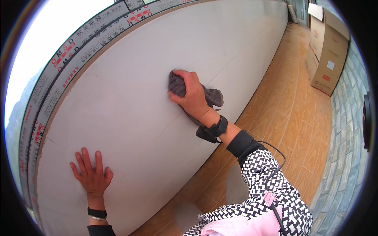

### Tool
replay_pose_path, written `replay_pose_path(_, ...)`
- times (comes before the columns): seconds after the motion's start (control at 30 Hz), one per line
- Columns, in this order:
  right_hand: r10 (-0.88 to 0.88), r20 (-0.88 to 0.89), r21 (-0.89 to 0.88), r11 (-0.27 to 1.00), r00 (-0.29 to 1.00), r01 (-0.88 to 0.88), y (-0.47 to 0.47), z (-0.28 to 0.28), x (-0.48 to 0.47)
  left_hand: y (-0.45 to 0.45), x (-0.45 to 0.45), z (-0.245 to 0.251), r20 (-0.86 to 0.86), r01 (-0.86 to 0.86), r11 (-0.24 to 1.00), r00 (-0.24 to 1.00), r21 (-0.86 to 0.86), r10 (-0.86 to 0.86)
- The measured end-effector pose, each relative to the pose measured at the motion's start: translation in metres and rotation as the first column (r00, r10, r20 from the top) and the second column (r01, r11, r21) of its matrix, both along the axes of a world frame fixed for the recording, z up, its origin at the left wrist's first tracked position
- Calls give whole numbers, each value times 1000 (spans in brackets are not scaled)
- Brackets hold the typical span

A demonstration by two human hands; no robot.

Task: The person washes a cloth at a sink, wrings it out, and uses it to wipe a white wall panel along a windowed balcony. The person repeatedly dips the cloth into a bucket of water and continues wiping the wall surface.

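My right hand (193,94) grips a bunched dark grey cloth (177,84) and presses it against a white tiled wall (141,73). A loose end of the cloth trails out beyond the wrist side of the hand, towards the floor. Lower on the left, my left hand (92,174) lies flat on the same wall, fingers spread, with nothing in it. Faint joint lines and a few small dark marks show on the wall surface.
Along the wall's upper edge runs a grey window frame (97,38) covered in printed protective film. Wood-look floor tiles (283,124) lie below. A tall cardboard box (330,56) stands against a stone-patterned wall (342,141). A black cable (280,153) runs along my right sleeve.
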State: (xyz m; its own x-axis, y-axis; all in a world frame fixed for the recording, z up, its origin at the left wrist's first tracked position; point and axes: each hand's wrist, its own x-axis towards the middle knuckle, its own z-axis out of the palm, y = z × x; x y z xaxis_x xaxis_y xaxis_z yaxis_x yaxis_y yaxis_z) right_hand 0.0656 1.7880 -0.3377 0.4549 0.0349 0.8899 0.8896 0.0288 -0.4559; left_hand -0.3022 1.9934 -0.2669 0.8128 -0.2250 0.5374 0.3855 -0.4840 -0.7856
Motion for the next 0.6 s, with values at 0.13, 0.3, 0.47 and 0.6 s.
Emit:
replay_pose_path(0.13,-111,-262,57,990,959,130,-28,25,55,-3,-9,-15,4,-16,1000,1000,-17,16)
replay_pose_path(0.3,-117,60,-79,989,991,121,-19,16,45,7,-16,-21,11,-17,999,1000,-31,18)
replay_pose_path(0.47,-81,307,7,997,948,83,-3,33,27,-3,-26,-24,15,-15,1000,1000,-21,16)
replay_pose_path(0.6,-382,31,139,917,923,375,-25,57,122,-15,-26,-31,21,-28,999,999,-35,29)
